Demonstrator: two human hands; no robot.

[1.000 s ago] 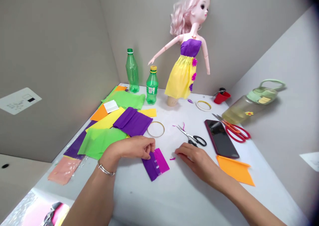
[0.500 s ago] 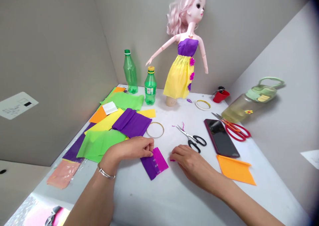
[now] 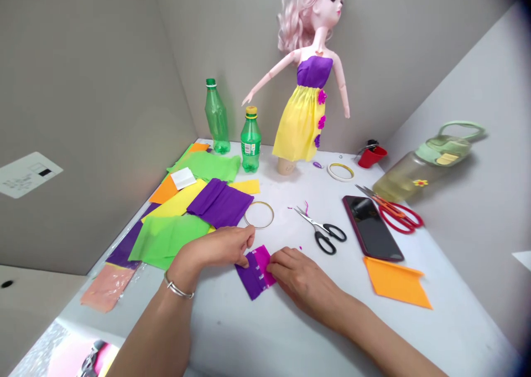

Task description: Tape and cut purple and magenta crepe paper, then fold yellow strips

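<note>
A small folded purple and magenta crepe-paper-like piece lies flat on the white table, with pale or clear marks along the seam where the two colours meet. My left hand is at its upper left, fingers curled and the thumb against the purple part. At the magenta edge, my right hand has its fingertips pressed together; whatever is under them is hidden. Black-handled scissors lie half open beyond my right hand, near tiny magenta scraps. A thin ring rests above the piece.
A doll in a purple and yellow dress stands at the back. Coloured sheets cover the left side, with green bottles behind. To the right are a phone, red-handled scissors, an orange sheet and a water bottle.
My right hand has moved left from the bare table onto the magenta edge. My left thumb has shifted down onto the purple part. The view has tilted slightly.
</note>
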